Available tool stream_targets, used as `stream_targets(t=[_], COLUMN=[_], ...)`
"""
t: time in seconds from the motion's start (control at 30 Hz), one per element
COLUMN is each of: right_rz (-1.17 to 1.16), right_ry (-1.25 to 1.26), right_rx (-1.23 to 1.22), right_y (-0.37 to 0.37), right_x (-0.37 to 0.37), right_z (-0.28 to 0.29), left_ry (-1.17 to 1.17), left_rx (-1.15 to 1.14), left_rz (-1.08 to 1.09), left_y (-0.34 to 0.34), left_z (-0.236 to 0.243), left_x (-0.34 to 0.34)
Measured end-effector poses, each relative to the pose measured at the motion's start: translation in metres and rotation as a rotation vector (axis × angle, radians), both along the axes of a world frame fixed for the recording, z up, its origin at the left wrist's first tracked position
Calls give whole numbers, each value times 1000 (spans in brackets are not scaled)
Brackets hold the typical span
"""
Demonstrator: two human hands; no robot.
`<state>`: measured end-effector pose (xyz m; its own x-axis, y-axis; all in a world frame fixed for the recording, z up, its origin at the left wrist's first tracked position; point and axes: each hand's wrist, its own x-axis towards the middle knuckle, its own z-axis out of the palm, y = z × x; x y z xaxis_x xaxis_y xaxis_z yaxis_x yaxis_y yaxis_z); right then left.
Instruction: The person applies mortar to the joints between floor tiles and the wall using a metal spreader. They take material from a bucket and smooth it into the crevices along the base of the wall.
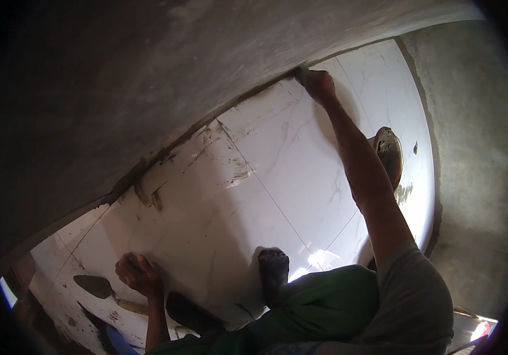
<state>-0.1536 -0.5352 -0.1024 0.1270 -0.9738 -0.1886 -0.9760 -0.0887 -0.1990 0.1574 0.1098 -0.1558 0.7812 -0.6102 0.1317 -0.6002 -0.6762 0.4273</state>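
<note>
My right arm stretches far forward, and my right hand point(320, 86) is closed on a small dark piece point(301, 75), pressed at the joint where the wall meets the floor tiles. Its exact kind is too dark to make out. My left hand point(139, 275) rests low at the left over the tiles, its fingers curled; whatever they hold, if anything, is not clear. Close beside it lies a pointing trowel point(93, 286) with a dark blade and a light handle. Dark mortar point(153, 161) lines the joint, with smears on the white marbled tiles point(277, 154).
A mortar-crusted bowl point(389, 155) stands on the tiles, partly behind my right forearm. The grey plastered wall point(147, 77) rises along the far left; another wall point(479, 136) bounds the right. My dark shoe point(273, 272) is at the lower middle. Something blue point(118, 340) lies lower left.
</note>
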Motion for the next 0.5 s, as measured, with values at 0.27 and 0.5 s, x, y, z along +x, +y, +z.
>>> stream_targets(t=[0.27,0.5], right_rz=[179,241], right_ry=[92,104], right_rx=[-88,-77], right_y=[50,123], right_x=[26,84], right_z=[-9,1], left_ry=[14,52], left_rx=[-30,-47], left_rz=[-8,7], left_y=[-8,-2], left_z=[10,13], left_x=[-2,3])
